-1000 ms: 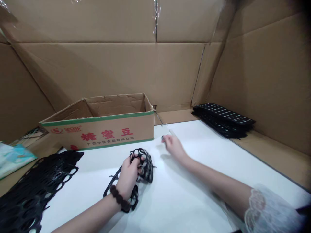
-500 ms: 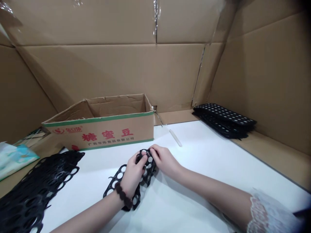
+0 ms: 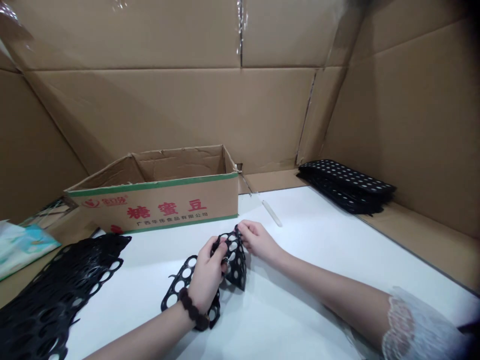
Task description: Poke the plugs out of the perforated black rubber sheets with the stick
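Observation:
A black sheet full of round holes [image 3: 233,248], perhaps rubber or plastic, is held between my hands just above the white table [image 3: 300,300]. My left hand [image 3: 207,270] is closed around its middle, thumb on top, and part of the sheet sticks out to the left beneath the wrist. With thumb and fingers, my right hand [image 3: 258,240] pinches the upper right corner. From that corner the perforated piece hangs down in a fold. A dark beaded band [image 3: 193,309] circles my left wrist.
At the left lies a pile of black pieces with larger holes [image 3: 56,295], beside a tissue pack [image 3: 28,245]. Behind stands an open cardboard box [image 3: 221,197]. A pale stick [image 3: 272,213] and a stack of black perforated sheets [image 3: 347,182] lie farther right. Cardboard walls [image 3: 180,105] enclose the table.
My right hand has moved slightly up and to the right, drawing the sheet's corner with it. More of the sheet now spreads between the hands. My left hand keeps its grip.

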Demonstrator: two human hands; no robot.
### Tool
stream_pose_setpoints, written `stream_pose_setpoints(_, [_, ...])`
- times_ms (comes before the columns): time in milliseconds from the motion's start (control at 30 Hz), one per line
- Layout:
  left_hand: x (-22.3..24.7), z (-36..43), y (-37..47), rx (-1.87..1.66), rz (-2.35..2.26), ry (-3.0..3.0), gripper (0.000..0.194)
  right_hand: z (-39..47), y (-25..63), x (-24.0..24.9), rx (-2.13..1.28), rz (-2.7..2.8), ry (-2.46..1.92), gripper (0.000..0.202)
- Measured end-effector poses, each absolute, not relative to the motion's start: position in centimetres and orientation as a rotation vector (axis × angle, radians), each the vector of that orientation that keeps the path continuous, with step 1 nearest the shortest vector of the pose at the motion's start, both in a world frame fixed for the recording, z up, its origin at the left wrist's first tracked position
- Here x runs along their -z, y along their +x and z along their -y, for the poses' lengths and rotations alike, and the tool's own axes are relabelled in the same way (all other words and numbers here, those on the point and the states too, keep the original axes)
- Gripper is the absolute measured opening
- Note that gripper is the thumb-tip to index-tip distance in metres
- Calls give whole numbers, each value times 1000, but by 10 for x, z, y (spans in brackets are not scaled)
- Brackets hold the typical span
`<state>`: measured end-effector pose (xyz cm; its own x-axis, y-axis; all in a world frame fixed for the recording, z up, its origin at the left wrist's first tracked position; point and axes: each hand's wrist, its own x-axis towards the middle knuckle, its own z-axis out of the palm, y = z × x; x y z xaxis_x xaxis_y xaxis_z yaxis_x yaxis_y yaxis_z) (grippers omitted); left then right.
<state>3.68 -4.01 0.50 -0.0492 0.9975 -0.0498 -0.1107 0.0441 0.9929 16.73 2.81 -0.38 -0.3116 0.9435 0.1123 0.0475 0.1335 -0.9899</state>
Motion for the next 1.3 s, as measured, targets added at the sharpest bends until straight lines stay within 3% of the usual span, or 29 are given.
stream_pose_setpoints(167, [-5,39,35,-1250,-1219,984,14,-76,221,-52,-659,1137,-1081,30])
stream_pose_setpoints(333, [-3,37,35,-1242,-1185,942,19,-105,183,-131,-88,1424,-950,45])
stream_pose_setpoints(433, [-2,37,32,-1253,-1185,892,24,-120,129,-151,98,1698,-1084,46])
stream_pose_setpoints(567, [-2,36,28,-1301,-1117,834,22,-138,95,-148,9,2127,-1340,43])
stream_pose_setpoints(700, [-2,33,25,-1334,-958,766,12,-119,114,-134,33,2136,-1146,43])
stream_pose_setpoints(800, [-1,32,25,-1351,-948,732,14,-75,140,-110,8,2066,-966,40])
stream_pose_setpoints(933, [-1,33,26,-1401,-1015,797,16,-16,168,-56,-304,2208,-1013,31])
stream_pose_setpoints(1033, [-2,34,26,-1408,-1047,871,14,6,175,-21,-649,2242,-1060,44])
stream_pose_setpoints(1167, [-5,35,27,-1386,-1097,812,12,15,170,-5,-875,2205,-964,56])
stream_pose_setpoints(1300, [-8,38,28,-1294,-1056,635,9,17,168,-3,-964,2123,-921,55])
